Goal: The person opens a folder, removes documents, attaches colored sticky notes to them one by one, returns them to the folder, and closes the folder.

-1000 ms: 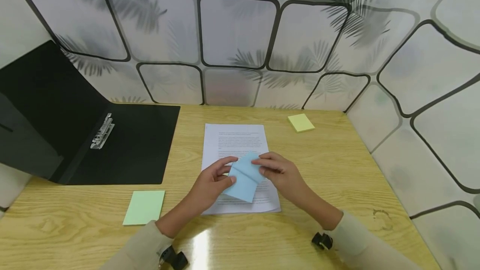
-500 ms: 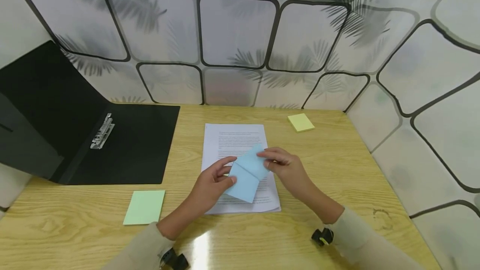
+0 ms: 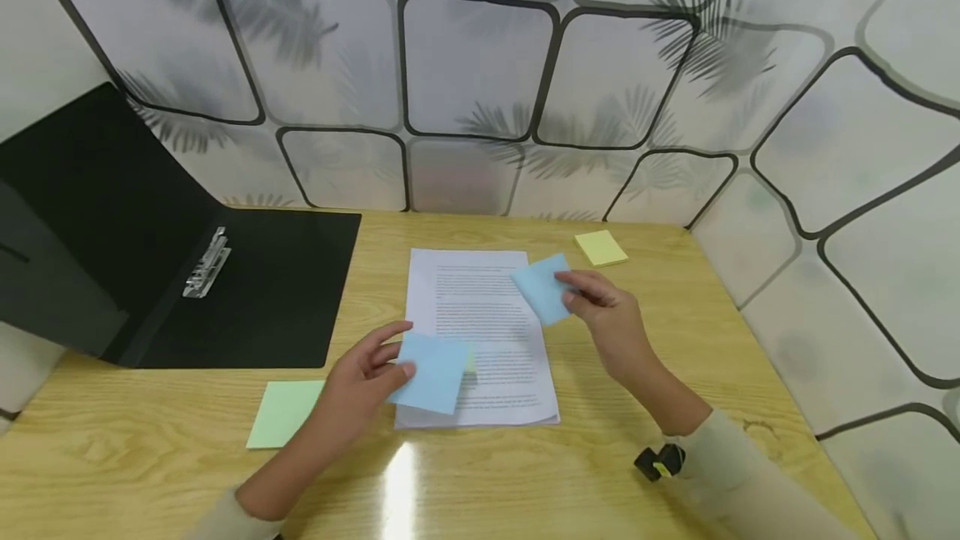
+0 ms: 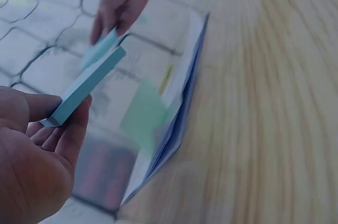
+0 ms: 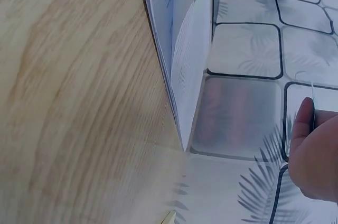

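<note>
My left hand (image 3: 360, 382) pinches a pad of light blue sticky notes (image 3: 433, 373) between thumb and fingers, above the lower left of a stack of printed pages (image 3: 480, 298). The left wrist view shows the pad's thick edge (image 4: 90, 86). Over the pages' upper right side, my right hand (image 3: 615, 319) pinches a single blue sticky note (image 3: 542, 286), apart from the pad. In the right wrist view that hand (image 5: 317, 150) shows only partly, the note edge-on. A pale green sticky note (image 4: 145, 115) sticks up from the pages, mostly hidden behind the pad in the head view.
An open black binder (image 3: 292, 290) with a metal clip (image 3: 206, 265) lies at the left. Left of the pages is a green sticky note pad (image 3: 281, 415), partly covered by my left arm. A yellow pad (image 3: 601, 247) lies at the back right, before the patterned wall (image 3: 480, 65).
The top blue note has come off the pad in my right hand, which has moved up and right. My left hand has moved left and slightly down with the pad.
</note>
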`<act>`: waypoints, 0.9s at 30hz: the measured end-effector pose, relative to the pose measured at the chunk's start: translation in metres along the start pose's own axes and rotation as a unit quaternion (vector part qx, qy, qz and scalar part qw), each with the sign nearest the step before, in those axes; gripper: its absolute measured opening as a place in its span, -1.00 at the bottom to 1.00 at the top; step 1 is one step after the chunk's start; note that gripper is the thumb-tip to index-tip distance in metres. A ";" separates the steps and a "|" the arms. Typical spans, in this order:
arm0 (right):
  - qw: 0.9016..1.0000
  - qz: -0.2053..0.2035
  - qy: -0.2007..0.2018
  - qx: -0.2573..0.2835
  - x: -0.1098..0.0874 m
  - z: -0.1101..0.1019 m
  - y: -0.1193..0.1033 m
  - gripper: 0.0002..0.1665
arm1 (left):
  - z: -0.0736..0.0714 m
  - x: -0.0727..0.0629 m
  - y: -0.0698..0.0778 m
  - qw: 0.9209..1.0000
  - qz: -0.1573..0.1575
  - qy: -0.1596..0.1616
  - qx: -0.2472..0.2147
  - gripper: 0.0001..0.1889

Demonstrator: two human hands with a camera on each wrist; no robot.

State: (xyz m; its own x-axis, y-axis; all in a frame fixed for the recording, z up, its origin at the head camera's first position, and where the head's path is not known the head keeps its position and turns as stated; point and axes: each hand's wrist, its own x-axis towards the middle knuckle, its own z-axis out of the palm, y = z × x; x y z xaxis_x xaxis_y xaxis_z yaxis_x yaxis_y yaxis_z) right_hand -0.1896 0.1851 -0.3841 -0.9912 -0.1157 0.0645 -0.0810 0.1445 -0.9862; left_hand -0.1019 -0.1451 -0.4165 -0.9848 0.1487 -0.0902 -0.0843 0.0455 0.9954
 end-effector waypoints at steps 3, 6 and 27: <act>1.000 0.006 0.000 -0.007 -0.002 -0.001 0.001 -0.59 | -0.031 -0.019 0.004 0.999 -0.001 0.033 0.034 -0.41; 1.000 0.011 0.002 -0.014 -0.003 0.000 0.003 -0.61 | -0.063 -0.036 0.004 0.991 -0.003 0.082 0.107 -0.40; 0.998 0.024 -0.008 -0.051 -0.009 0.009 0.011 -0.65 | -0.221 -0.076 -0.051 0.924 -0.204 0.115 0.302 -0.16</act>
State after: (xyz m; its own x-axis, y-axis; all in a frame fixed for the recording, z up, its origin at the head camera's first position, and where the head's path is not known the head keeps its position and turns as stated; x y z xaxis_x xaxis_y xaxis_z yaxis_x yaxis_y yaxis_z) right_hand -0.1803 0.1791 -0.3970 -0.9924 -0.1222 0.0148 -0.0452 0.2496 -0.9673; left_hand -0.0564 -0.3767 -0.4530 -0.9017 -0.2143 -0.3756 -0.4245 0.6047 0.6740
